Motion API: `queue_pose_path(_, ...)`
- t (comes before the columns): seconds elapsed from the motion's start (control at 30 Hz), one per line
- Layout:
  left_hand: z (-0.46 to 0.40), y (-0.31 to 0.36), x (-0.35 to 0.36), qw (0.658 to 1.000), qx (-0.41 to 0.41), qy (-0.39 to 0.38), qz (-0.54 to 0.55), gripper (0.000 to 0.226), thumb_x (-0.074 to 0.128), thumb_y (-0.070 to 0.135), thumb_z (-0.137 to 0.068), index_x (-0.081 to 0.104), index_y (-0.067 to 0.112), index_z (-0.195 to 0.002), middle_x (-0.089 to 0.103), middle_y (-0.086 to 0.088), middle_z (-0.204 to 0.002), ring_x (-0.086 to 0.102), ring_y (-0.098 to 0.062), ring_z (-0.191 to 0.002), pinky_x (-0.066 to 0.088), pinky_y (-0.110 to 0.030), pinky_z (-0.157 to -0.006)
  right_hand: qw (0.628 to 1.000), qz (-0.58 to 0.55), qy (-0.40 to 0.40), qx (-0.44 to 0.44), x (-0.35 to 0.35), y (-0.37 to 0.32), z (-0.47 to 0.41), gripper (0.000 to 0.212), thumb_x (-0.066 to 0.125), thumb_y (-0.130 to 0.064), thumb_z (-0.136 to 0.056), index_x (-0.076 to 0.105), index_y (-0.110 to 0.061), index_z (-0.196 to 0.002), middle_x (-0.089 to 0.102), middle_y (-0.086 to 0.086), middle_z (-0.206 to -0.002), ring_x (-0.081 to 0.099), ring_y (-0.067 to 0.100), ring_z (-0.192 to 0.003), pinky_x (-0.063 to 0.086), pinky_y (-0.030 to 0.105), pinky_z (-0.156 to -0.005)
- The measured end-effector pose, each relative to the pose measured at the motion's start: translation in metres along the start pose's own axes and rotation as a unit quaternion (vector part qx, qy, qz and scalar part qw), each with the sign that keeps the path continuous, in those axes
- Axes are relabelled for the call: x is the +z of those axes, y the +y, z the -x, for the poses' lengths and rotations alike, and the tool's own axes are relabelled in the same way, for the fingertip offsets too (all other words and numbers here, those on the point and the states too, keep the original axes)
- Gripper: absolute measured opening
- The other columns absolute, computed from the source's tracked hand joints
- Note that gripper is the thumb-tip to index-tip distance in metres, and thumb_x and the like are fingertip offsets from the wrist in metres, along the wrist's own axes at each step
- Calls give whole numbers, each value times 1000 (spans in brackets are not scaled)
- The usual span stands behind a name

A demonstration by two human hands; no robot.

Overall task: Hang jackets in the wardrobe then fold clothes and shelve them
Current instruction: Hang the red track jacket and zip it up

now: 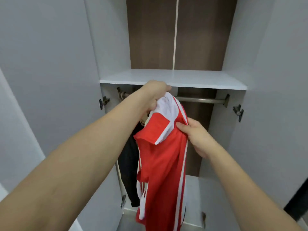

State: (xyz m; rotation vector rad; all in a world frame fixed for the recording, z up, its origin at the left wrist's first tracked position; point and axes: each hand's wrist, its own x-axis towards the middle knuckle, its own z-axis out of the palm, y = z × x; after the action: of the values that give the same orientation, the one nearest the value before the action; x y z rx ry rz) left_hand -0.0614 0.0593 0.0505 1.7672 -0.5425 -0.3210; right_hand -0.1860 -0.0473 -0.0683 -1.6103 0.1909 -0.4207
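A red jacket (163, 164) with white stripes and a white collar hangs down in front of the open wardrobe. My left hand (155, 94) grips its white top just below the shelf edge, in front of the metal rail (200, 100). At the jacket's right shoulder my right hand (195, 135) pinches the red fabric. Whether a hanger is inside the jacket is hidden. A black jacket (130, 164) hangs at the rail's left end, behind the red one.
A white shelf (200, 79) spans the wardrobe above the rail, with a brown back panel (150, 39) behind it. Both grey doors (50, 80) stand open to the sides. The white wardrobe floor (200, 197) lies below.
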Motion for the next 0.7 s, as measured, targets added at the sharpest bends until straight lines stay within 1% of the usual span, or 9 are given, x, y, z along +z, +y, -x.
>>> queue_pose_path(0.07,-6,-6,-13,973,125,-28,-191,45,67,58,-83,61,14,-87,62,1,-75,57,-15,-67,46,-28,-61,997,-43,57,-4,-15,-11,-11,18,53,-10,-99,71,-13,-102,76,7,-95,71,17,-84,53,33,-80)
queue_pose_path(0.17,-9,-12,-34,880,136,-226,-394,67,65,90,-52,72,33,-88,72,15,-83,68,-5,-74,54,-25,-71,992,73,88,-53,-26,-39,-23,17,58,-14,-97,74,-13,-99,76,9,-96,69,17,-85,53,36,-81)
queue_pose_path(0.23,-21,-25,-42,822,119,-255,-495,53,76,75,-54,72,29,-81,72,15,-75,68,-8,-67,54,-24,-63,971,199,104,-85,-24,-57,-34,15,59,-16,-95,73,-10,-96,74,14,-95,65,18,-83,50,36,-78)
queue_pose_path(0.3,-41,-46,-53,796,146,-190,-557,29,78,41,-68,63,15,-72,65,1,-67,60,-21,-63,43,-28,-57,960,247,109,-71,-21,-72,-44,14,61,-16,-93,71,-7,-91,71,19,-89,62,22,-74,48,36,-71)
queue_pose_path(0.37,-58,-71,-69,839,152,-124,-508,14,70,17,-77,61,6,-73,61,-9,-69,54,-25,-65,37,-29,-57,979,158,127,-35,-22,-85,-49,8,64,-8,-84,68,-2,-80,67,17,-74,61,24,-64,47,32,-63)
queue_pose_path(0.47,-70,-104,-85,968,43,-149,-196,7,63,8,-89,69,5,-87,58,-4,-65,54,-18,-60,43,-25,-62,972,2,235,-3,-33,-91,-57,12,57,-11,-56,56,-9,-67,53,5,-59,47,23,-54,36,26,-53)
queue_pose_path(0.53,-77,-110,-79,986,-10,-167,-20,13,59,5,-94,71,8,-91,62,-3,-62,55,-13,-49,45,-23,-52,947,145,287,-25,-39,-86,-63,4,52,-14,-59,48,-14,-61,45,-3,-54,39,22,-60,28,28,-51)
queue_pose_path(0.63,-93,-88,-56,987,-27,-146,67,12,60,7,-90,71,6,-94,71,-10,-76,64,-21,-59,50,-26,-50,878,405,255,17,-43,-55,-67,32,50,-4,-79,62,-20,-104,56,9,-105,51,27,-99,41,29,-78)
queue_pose_path(0.7,-102,-64,-33,979,-42,-182,79,9,63,7,-86,71,7,-91,73,-13,-83,70,-26,-68,59,-39,-65,890,423,158,64,-33,-29,-67,84,60,-7,-79,25,-35,-150,28,5,-148,28,28,-136,29,37,-109)
